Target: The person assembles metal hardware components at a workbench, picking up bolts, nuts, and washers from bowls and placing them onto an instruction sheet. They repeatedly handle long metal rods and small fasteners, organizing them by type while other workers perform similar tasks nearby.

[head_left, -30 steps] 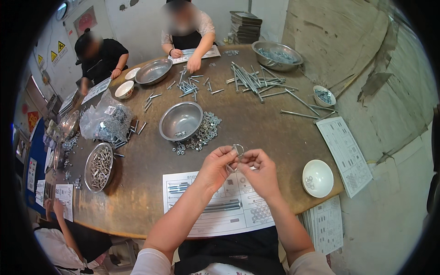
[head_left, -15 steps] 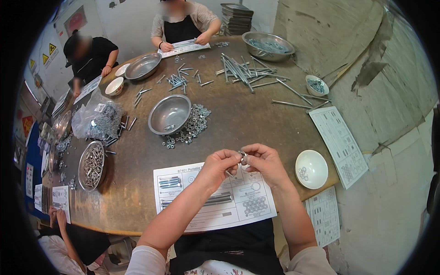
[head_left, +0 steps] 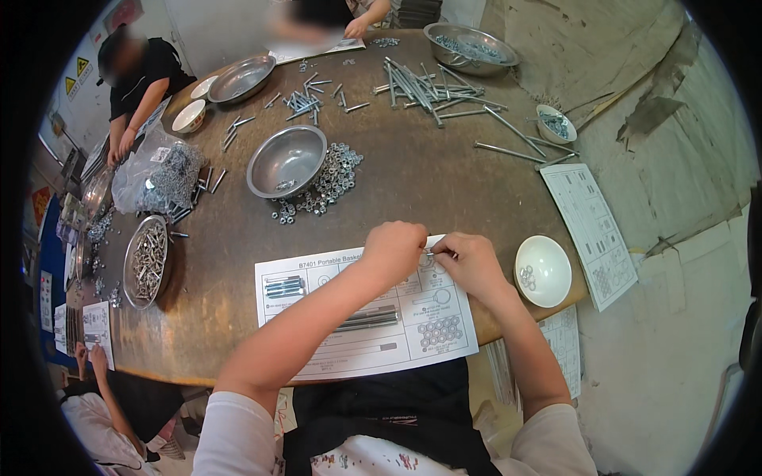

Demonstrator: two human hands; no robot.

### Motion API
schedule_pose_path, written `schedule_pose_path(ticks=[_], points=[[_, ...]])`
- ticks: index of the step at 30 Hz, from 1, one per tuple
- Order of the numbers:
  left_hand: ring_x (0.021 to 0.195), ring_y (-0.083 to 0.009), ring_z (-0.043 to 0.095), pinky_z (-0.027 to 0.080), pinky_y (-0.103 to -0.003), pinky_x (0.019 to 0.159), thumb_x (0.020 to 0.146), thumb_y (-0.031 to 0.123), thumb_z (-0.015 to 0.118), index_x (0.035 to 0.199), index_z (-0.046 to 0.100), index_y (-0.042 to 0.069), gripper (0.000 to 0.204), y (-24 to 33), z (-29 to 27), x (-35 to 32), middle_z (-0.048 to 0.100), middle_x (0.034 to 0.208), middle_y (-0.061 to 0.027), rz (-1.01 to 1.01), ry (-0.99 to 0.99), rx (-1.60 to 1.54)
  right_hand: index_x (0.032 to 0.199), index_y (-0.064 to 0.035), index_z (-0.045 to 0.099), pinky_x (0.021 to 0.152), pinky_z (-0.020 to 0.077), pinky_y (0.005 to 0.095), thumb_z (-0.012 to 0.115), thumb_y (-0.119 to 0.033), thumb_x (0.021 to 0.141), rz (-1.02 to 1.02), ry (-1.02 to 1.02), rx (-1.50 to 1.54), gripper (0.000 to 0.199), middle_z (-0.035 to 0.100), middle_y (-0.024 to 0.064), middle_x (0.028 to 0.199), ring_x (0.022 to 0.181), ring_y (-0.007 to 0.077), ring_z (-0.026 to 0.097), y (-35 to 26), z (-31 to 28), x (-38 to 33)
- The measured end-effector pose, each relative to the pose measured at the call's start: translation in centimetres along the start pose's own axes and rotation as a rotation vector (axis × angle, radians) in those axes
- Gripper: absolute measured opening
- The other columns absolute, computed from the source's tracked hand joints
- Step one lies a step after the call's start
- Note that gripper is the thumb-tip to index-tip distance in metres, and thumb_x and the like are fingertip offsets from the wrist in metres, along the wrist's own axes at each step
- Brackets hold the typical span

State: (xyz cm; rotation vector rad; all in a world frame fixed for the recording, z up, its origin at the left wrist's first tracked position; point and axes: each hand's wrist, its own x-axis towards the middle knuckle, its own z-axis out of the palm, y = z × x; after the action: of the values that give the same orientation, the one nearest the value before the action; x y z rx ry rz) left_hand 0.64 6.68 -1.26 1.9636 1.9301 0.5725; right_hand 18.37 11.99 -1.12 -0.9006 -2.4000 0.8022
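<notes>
Over the top edge of a printed sheet point(head_left: 317, 361), my two hands meet with their fingers close together. My left hand point(head_left: 398, 246) has its fingers closed, its back turned up and its fingertips hidden. Thumb and finger of my right hand point(head_left: 474, 264) pinch near a small shiny metal piece, too small to name. Shorter bluish bolts point(head_left: 284, 287) and long grey bolts point(head_left: 365, 319) show on the sheet; I cannot tell whether they are real or printed. To the right of my right hand, a white bowl point(head_left: 556, 274) holds a few small rings.
A steel bowl point(head_left: 262, 170) stands beside a heap of nuts point(head_left: 341, 170). Long bolts point(head_left: 421, 91) lie at the far right, below a metal basin point(head_left: 444, 59). A plastic bag of hardware point(head_left: 159, 174) and a dish of screws point(head_left: 133, 274) are left. Co-workers sit around the table.
My hands have shifted onto the upper part of the sheet, and my left hand has turned its back upward. The whole view has tilted, moving the table contents slightly up and left.
</notes>
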Motion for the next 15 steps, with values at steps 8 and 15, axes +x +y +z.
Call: schedule_pose_path(ticks=[8,15], points=[[0.063,-0.0157,0.059,0.046,-0.028,0.053,0.093,0.026,0.061,0.096,0.068,0.005,0.023,-2.9,1.2,1.0,0.07,0.087,-0.0085,-0.331,-0.126,-0.974,0.095,-0.0052,0.071,0.069,0.0535,0.0377,0.068,-0.011,0.082,0.048,0.089,-0.143,0.014,0.069,0.0101,0.083,0.076,0.0282,0.069,-1.0,0.1,-1.2],[0.059,-0.0082,0.045,0.035,-0.02,0.047,0.102,0.038,0.049,0.111,0.062,0.005,0.037,-1.4,-2.6,-1.2,0.064,0.093,-0.0067,-0.443,-0.111,-2.224,0.092,0.0004,0.068,0.068,0.0556,0.0267,0.072,-0.004,0.081,0.093,0.337,0.549,0.012,0.07,0.0095,0.085,0.077,0.0157,0.069,-5.9,0.8,-2.1]])
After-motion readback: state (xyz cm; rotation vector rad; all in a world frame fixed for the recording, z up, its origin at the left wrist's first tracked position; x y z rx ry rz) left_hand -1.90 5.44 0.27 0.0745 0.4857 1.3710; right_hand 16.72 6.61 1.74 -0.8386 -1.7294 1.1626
